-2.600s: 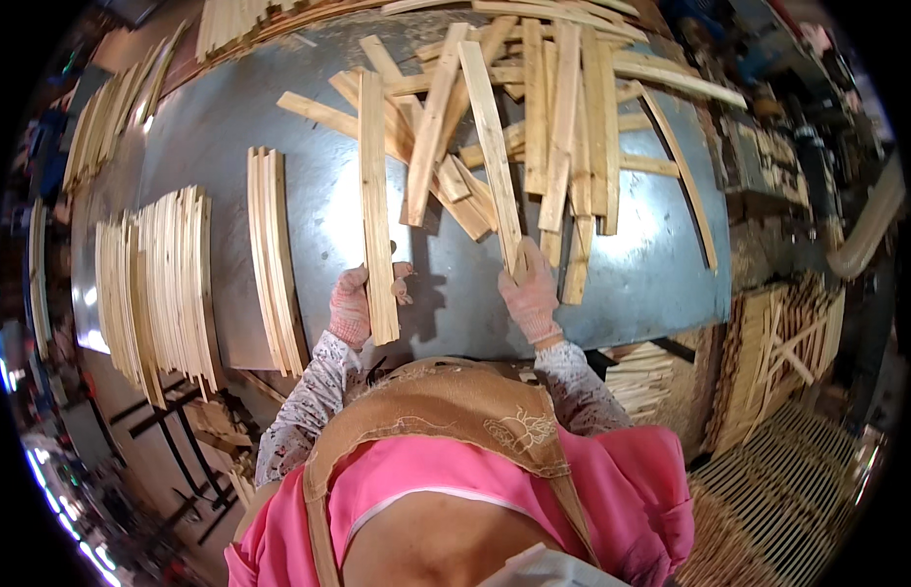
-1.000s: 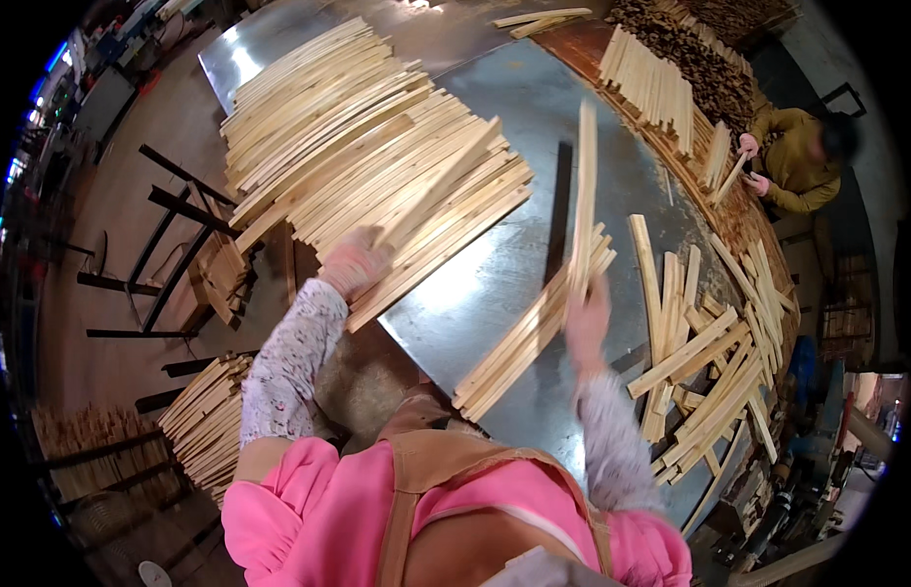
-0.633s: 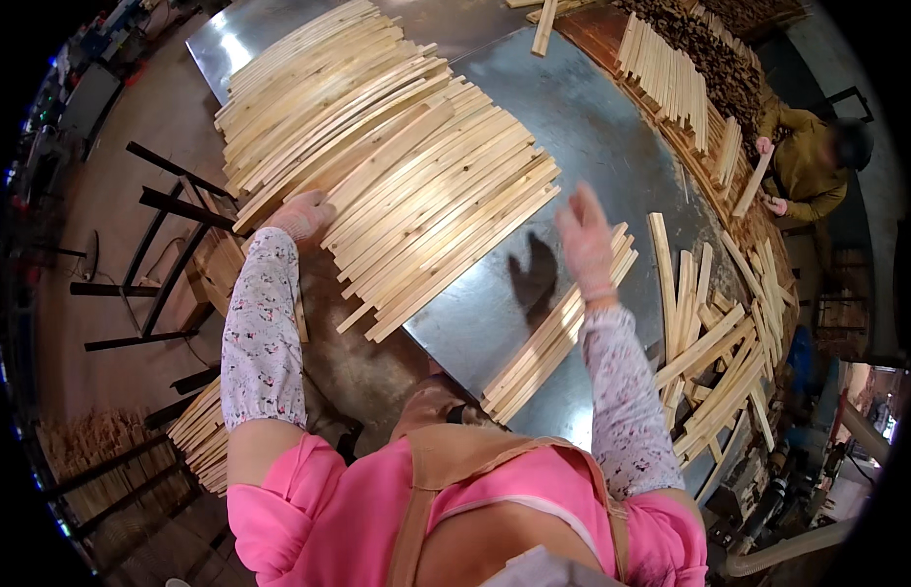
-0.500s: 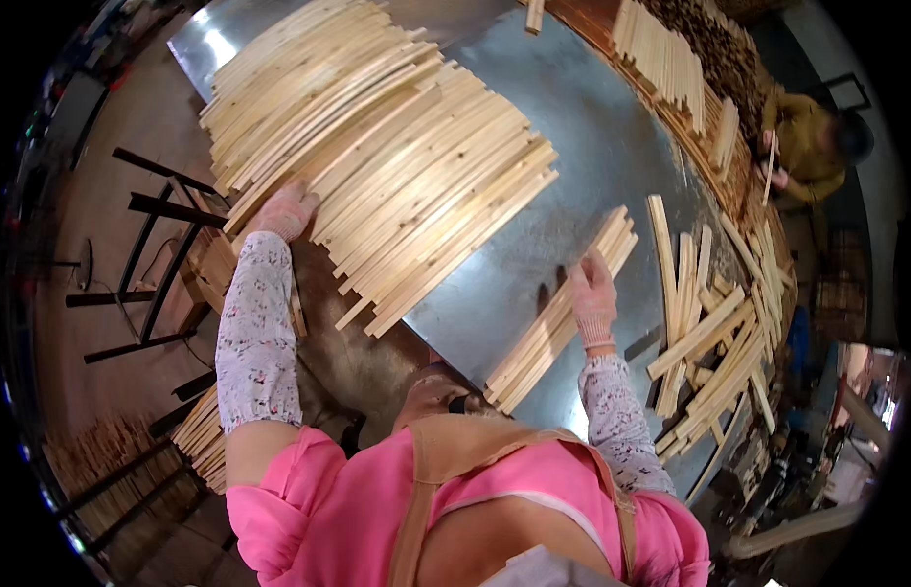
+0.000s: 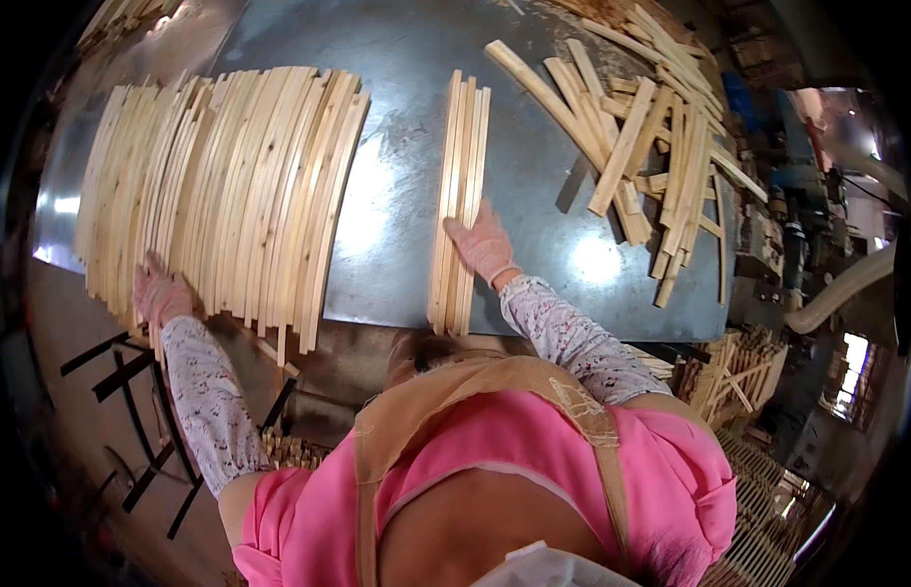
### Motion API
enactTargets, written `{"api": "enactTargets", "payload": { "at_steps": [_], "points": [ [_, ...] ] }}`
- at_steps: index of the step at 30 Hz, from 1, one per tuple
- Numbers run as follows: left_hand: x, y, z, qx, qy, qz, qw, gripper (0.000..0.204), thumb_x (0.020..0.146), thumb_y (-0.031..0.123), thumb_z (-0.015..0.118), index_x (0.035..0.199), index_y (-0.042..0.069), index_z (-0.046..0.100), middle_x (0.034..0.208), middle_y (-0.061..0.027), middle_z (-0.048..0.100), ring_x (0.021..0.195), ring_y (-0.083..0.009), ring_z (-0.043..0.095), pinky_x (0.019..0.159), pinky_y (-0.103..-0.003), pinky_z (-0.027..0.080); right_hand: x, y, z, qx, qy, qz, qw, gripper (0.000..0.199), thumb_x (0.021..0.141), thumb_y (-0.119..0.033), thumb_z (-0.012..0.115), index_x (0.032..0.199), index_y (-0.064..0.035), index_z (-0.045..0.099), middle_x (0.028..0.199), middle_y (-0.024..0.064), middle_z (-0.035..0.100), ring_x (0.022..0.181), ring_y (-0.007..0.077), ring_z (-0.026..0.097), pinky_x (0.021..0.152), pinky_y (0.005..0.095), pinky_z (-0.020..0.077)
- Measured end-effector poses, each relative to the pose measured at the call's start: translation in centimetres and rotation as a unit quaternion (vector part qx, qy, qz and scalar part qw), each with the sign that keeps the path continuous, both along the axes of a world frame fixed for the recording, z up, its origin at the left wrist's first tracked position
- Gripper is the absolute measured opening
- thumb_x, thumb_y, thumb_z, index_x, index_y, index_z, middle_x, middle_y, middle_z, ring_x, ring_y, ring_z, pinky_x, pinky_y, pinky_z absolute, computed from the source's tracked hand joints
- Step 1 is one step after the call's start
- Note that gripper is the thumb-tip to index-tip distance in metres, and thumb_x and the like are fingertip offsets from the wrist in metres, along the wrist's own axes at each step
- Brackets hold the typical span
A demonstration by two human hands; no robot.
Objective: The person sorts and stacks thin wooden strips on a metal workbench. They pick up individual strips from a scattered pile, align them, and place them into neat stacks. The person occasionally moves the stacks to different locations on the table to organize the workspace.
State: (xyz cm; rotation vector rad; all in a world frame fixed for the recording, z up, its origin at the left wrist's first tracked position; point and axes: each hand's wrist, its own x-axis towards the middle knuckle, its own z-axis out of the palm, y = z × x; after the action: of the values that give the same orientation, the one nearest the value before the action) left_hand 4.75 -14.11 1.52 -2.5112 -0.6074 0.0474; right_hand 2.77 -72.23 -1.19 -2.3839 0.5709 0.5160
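Observation:
A wide row of pale wooden strips [image 5: 270, 196] lies side by side on the metal table, their near ends uneven. My left hand [image 5: 162, 292], in a thin pinkish glove, is at the near ends in the left part of this row. Its fingers are bent over a strip there; the underside of the grip is hidden. A narrow bundle of wooden strips [image 5: 460, 157] lies apart, to the right of the row. Around its lower half my gloved right hand [image 5: 483, 245] is closed, thumb across the top and fingers along the right side.
The metal table [image 5: 397, 196] has its near edge just before my body. At the right lies a jumbled heap of loose wooden strips [image 5: 681, 176]. Below the table's left edge stands a black metal frame [image 5: 147, 411]. More stacked wood [image 5: 739, 377] is beyond the right corner.
The view has turned, so the row now stands nearly upright at the left and the person seen at far right is gone. Both hands remain at the same strips.

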Motion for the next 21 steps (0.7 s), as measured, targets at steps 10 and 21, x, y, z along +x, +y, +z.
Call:
{"api": "enactTargets", "payload": {
  "at_steps": [10, 21],
  "points": [
    [-3.4, -19.0, -4.1, -0.247, 0.139, -0.144, 0.948, 0.091, 0.097, 0.064, 0.054, 0.168, 0.010, 0.038, 0.175, -0.0167, 0.030, 0.163, -0.0323, 0.025, 0.136, -0.047, 0.010, 8.2, -0.6, -2.6, -0.079, -0.357, 0.140, 0.920, 0.066, 0.093, -0.038, 0.072, 0.147, -0.0040, 0.059, 0.117, 0.0206, 0.072, 0.110, 0.0401, 0.067, 0.097, 0.0503, 0.0525],
    [-4.3, -18.8, -7.2, -0.370, -0.089, -0.231, 0.895, 0.093, 0.082, 0.061, 0.078, 0.154, 0.008, 0.052, 0.160, -0.0190, 0.046, 0.151, -0.0417, 0.038, 0.129, -0.059, 0.024, 33.1, 16.4, -1.6, -0.095, -0.231, 0.307, 0.918, 0.052, 0.098, -0.051, 0.063, 0.137, -0.0176, 0.071, 0.126, 0.0157, 0.076, 0.124, 0.0371, 0.068, 0.107, 0.0467, 0.0531]
  ]
}}
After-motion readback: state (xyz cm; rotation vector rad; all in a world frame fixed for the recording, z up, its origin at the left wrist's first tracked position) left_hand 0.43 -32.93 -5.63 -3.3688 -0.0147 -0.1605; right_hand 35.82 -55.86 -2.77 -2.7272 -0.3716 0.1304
